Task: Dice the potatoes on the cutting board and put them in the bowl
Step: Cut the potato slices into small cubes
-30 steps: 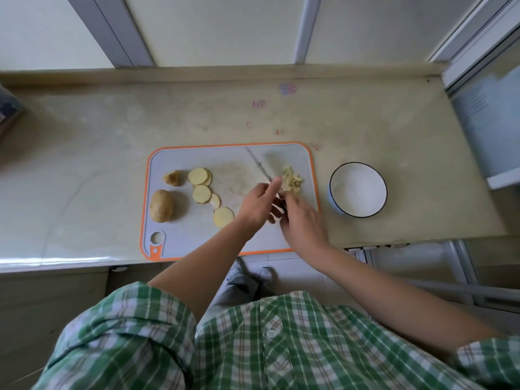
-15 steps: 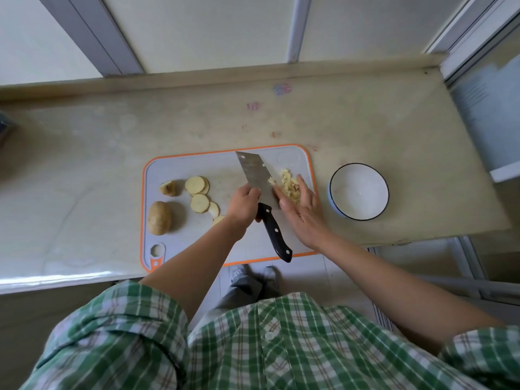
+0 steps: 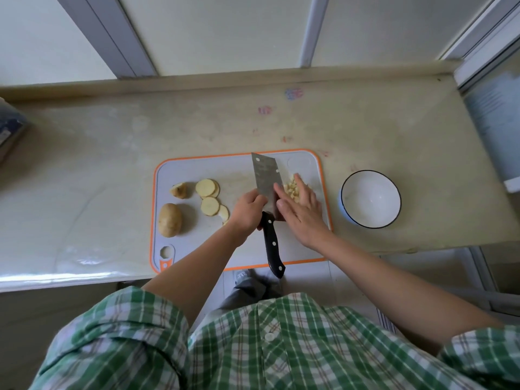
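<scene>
Head view: the cleaver [image 3: 264, 178] has turned broad-face up on the right half of the cutting board [image 3: 239, 167]. The left hand [image 3: 247, 211] grips its handle top, and the right hand [image 3: 302, 209], fingers straight, pushes the diced potato [image 3: 291, 190] against the blade. Looks like a scoop toward the bowl [image 3: 365, 204] right of the board; the slices [image 3: 209, 197] and whole potato [image 3: 169, 220] on the board's left are still uncut.

Cutting board [image 3: 242, 170]: pale grey, orange rim, flat on surface.
Whole potato [image 3: 169, 220]: unpeeled, left end.
End piece [image 3: 179, 190]: just beyond it.
Slices [image 3: 209, 206]: round, overlapping, centre-left.
Diced potato [image 3: 291, 190]: small heap, far right.
Cleaver [image 3: 264, 175]: black-handled, broad side up, beside heap.
Bowl [image 3: 371, 204]: white, dark-rimmed, upright, right of board.
</scene>
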{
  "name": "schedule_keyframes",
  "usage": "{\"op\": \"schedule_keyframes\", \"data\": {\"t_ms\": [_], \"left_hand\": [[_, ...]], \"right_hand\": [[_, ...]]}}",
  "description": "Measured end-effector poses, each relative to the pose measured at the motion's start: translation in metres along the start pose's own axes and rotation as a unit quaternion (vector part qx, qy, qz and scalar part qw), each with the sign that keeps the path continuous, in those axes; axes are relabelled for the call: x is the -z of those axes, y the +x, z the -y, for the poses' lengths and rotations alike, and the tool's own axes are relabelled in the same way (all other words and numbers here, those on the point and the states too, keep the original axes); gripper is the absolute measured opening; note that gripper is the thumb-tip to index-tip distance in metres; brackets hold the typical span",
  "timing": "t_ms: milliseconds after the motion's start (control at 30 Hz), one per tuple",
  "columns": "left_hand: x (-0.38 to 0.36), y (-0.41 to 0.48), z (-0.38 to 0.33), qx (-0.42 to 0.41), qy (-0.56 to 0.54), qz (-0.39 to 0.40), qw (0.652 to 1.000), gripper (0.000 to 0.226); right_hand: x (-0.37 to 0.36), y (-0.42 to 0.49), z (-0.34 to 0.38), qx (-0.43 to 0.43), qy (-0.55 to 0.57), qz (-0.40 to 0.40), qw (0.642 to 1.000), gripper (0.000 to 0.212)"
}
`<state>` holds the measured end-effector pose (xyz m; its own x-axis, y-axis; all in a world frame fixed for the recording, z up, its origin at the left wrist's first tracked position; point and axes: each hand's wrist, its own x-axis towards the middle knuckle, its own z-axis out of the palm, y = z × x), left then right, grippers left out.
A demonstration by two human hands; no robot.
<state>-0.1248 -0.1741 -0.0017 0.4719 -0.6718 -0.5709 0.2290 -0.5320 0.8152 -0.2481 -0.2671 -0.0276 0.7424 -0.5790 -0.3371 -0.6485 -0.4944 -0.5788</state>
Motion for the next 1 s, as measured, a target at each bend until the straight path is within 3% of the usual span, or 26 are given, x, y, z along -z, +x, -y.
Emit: {"op": "schedule_keyframes", "data": {"t_ms": [300,400,533,667,767,900,1000], "left_hand": [[0.007,-0.012,-0.004,-0.019,0.002,0.003,1.0,0.021],[0.009,-0.016,-0.007,-0.023,-0.005,0.009,1.0,0.025],[0.015,-0.019,-0.005,-0.021,-0.005,0.0,1.0,0.019],[0.022,-0.021,-0.004,-0.027,0.014,0.004,1.0,0.023],[0.028,-0.019,0.0,-0.023,0.009,-0.016,1.0,0.021],[0.032,-0.019,0.0,-0.035,0.01,-0.008,0.999,0.028],[0.032,-0.017,-0.003,-0.031,-0.001,-0.014,0.999,0.021]], "right_hand": [[0.004,0.006,0.009,-0.058,-0.013,-0.036,0.998,0.051],[0.002,0.008,0.013,-0.011,-0.014,-0.015,1.0,0.053],[0.003,0.014,0.02,-0.059,-0.029,-0.023,0.998,0.052],[-0.001,0.022,0.029,-0.011,-0.036,-0.014,0.999,0.049],[0.001,0.028,0.025,-0.079,-0.042,-0.026,0.996,0.052],[0.0,0.025,0.025,0.013,-0.032,-0.051,0.998,0.05],[0.0,0.028,0.024,-0.037,-0.055,-0.035,0.997,0.051]]}}
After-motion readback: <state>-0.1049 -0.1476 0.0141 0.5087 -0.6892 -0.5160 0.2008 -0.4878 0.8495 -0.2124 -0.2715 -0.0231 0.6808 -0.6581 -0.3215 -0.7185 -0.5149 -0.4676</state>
